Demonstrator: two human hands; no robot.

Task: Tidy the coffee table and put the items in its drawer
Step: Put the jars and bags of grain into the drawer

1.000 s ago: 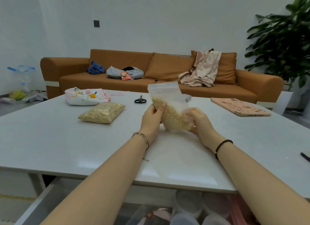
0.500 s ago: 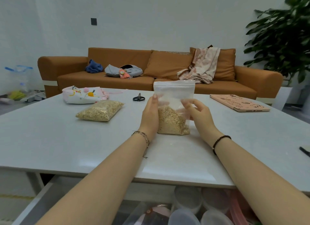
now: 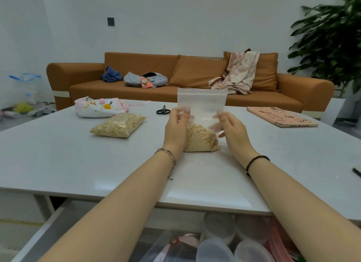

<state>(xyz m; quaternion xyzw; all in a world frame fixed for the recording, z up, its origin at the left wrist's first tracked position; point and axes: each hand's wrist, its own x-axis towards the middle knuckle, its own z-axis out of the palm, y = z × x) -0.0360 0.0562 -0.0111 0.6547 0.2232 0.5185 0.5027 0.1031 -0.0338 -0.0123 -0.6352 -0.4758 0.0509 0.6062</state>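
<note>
Plastic zip bag (image 3: 202,102): stood upright on coffee table (image 3: 58,160), lower half filled with oats.
Left hand (image 3: 175,128): bag's left edge is pinched by thumb and fingers.
Right hand (image 3: 232,130): right edge is pinched likewise; fingertips are seen through the film.
Second oat bag (image 3: 118,124): laid flat, left of the hands, apart.
Behind: scissors (image 3: 163,110) near left hand; printed pouch (image 3: 97,108) far left; pink tablet case (image 3: 281,117) right.
Drawer (image 3: 39,240): open below near edge; lidded tubs (image 3: 218,225) inside, partly hidden by forearms.
</note>
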